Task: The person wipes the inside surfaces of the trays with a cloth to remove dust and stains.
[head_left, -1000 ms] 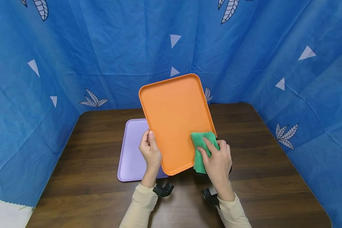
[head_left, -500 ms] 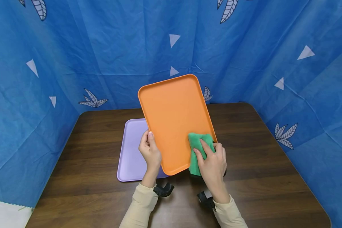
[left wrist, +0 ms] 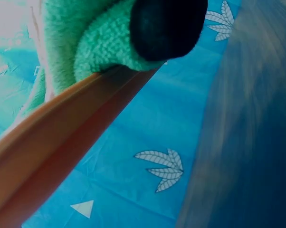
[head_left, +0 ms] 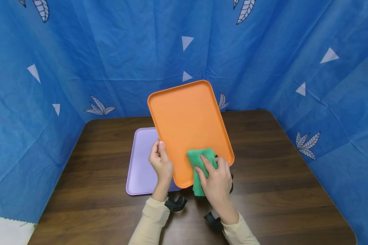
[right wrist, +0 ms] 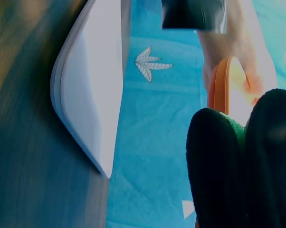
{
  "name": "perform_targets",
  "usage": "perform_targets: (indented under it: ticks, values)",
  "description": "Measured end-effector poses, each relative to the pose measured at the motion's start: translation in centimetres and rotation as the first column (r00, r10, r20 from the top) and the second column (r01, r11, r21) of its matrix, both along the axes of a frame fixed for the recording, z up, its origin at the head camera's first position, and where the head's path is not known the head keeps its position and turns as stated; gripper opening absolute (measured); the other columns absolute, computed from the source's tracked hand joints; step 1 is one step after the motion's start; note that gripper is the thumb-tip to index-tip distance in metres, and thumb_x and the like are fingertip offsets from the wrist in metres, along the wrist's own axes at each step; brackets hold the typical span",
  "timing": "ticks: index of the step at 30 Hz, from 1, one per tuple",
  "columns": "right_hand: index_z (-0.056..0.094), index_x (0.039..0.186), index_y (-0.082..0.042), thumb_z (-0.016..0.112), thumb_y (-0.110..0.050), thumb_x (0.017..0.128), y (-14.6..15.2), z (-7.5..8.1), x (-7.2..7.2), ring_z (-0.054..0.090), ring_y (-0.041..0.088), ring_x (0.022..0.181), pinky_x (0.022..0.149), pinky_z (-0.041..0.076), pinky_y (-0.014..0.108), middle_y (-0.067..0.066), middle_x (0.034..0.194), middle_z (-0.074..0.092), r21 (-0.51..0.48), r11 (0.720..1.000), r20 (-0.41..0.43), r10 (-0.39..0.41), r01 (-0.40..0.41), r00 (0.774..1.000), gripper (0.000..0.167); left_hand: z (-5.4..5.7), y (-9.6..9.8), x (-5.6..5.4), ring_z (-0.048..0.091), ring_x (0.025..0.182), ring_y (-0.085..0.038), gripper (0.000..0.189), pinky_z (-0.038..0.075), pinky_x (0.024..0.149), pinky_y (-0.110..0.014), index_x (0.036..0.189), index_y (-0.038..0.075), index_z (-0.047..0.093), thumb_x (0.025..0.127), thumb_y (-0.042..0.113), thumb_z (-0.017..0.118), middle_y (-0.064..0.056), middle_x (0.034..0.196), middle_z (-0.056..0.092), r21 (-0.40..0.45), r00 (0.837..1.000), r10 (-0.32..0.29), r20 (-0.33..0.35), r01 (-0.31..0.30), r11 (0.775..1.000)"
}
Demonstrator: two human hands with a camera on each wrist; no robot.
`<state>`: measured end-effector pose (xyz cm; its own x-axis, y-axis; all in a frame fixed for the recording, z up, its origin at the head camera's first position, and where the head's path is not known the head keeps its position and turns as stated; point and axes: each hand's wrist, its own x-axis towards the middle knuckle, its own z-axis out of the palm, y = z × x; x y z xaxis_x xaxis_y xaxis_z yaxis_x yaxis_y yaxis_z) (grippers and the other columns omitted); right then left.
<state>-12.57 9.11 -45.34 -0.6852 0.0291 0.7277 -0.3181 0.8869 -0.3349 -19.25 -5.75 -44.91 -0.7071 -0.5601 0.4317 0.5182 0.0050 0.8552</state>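
In the head view my left hand (head_left: pixel 161 165) grips the left edge of an orange tray (head_left: pixel 187 119), thumb on the front. The tray is raised and tilted above the table. My right hand (head_left: pixel 216 177) holds a folded green cloth (head_left: pixel 197 163) against the tray's lower part, thumb and forefinger spread over it. The cloth's lower end hangs past the tray's bottom rim. In the left wrist view the fuzzy cloth (left wrist: pixel 105 47) wraps over the tray's edge (left wrist: pixel 62 137). The right wrist view catches the orange rim (right wrist: pixel 222 85) beside my left hand (right wrist: pixel 233 42).
A lilac tray (head_left: pixel 141 163) lies on the brown wooden table (head_left: pixel 95 170), partly covered by the orange tray and left arm. Blue patterned curtains (head_left: pixel 125 51) enclose the back and sides. A dark curved bracket (head_left: pixel 176 204) sits at the left wrist.
My right hand has slid the green cloth left and slightly down along the orange tray's lower part, baring its bottom right corner. The left hand and tray have stayed nearly still.
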Motion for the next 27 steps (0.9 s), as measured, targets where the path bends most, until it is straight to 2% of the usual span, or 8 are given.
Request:
perform_targets:
  ticks: [9,14,20,27]
  values:
    - [0.075,0.111,-0.016,0.089,-0.028,0.069,-1.4,-0.1,0.7,0.048,0.026,0.075,0.058,0.043,0.036,0.015,0.09,0.055,0.071,0.995,-0.026,0.072,-0.07,0.997,0.045,0.0,-0.1,0.0,0.035,0.053,0.0,0.028,0.031,0.05,-0.014,0.103,-0.016,0.063,0.102,0.005,0.045,0.009,0.062,0.04,-0.013,1.0,-0.011,0.002,0.011,1.0]
    - [0.077,0.107,-0.018,0.09,-0.028,0.067,-2.3,-0.1,1.4,0.049,0.025,0.073,0.059,0.044,0.035,0.012,0.09,0.056,0.168,0.975,-0.043,0.156,-0.147,0.987,0.043,-0.1,-0.2,0.0,0.032,0.052,0.0,0.027,0.028,0.048,-0.015,0.104,-0.015,0.063,0.101,0.005,0.046,0.011,0.06,0.038,-0.024,1.0,-0.011,0.012,0.011,1.0]
    - [0.078,0.101,-0.019,0.081,-0.032,0.076,-3.0,0.3,2.0,0.049,0.025,0.073,0.06,0.042,0.033,0.01,0.088,0.056,0.275,0.94,-0.028,0.218,-0.202,0.976,0.029,0.0,-0.2,0.2,0.032,0.052,0.0,0.029,0.028,0.048,-0.015,0.104,-0.015,0.063,0.102,0.008,0.046,0.011,0.059,0.038,-0.015,1.0,-0.017,0.024,0.017,1.0]
    - [0.077,0.101,-0.019,0.075,-0.035,0.079,-2.9,0.3,2.0,0.047,0.024,0.071,0.058,0.039,0.031,0.01,0.088,0.055,0.295,0.931,-0.054,0.24,-0.214,0.969,0.027,0.2,-0.3,0.2,0.032,0.052,0.0,0.027,0.027,0.049,-0.014,0.104,-0.014,0.063,0.101,0.007,0.046,0.01,0.059,0.037,-0.006,0.999,-0.022,0.047,0.022,1.0]
